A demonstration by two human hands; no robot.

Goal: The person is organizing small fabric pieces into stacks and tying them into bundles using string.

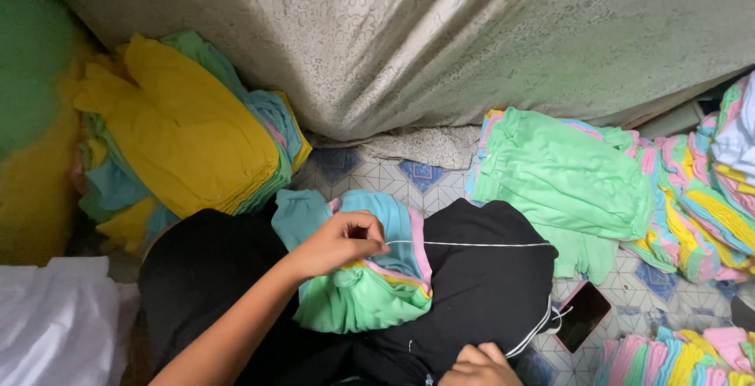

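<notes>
Yellow stack [185, 119] (left) — phone [580, 315] right

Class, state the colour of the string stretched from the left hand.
White string, pinched by the left hand; head view.

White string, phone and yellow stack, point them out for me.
white string [472, 244], head view, middle of the taut stretch.
phone [580, 316], head view, centre of its dark screen.
yellow stack [189, 123], head view, top garment.

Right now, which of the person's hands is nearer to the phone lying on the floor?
Right. The right hand sits just left of the phone, gripping white string. The left hand is farther away, up on the folded garment bundle.
</notes>
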